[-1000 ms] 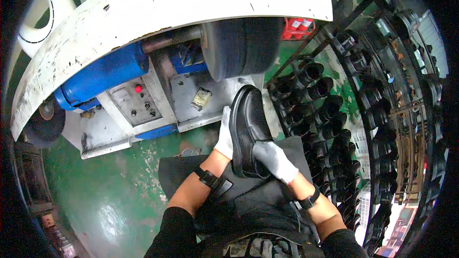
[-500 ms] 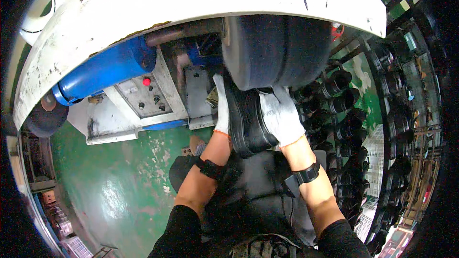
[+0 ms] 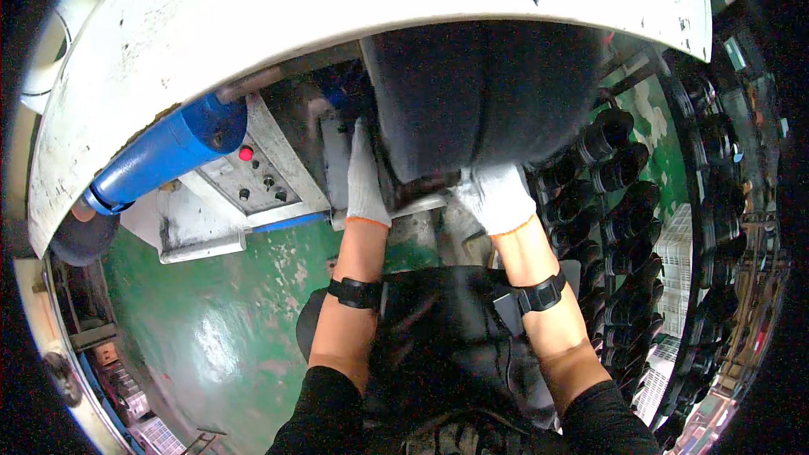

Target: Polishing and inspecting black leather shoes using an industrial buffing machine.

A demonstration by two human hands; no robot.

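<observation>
A black shoe [image 3: 413,190], mostly hidden, is pressed up under the large dark buffing wheel [image 3: 480,93], gripped between the gloved left hand [image 3: 366,175] and gloved right hand [image 3: 497,195], fingers closed on its sides.

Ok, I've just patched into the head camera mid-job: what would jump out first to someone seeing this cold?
The big dark roller under the white machine hood, filling the upper centre. Both white-gloved hands, left hand and right hand, are pushed up against its underside; whatever they hold there is mostly hidden. Next comes the blue cylinder on the left above a grey control panel with a red button, and the rack of black shoes on the right.
</observation>
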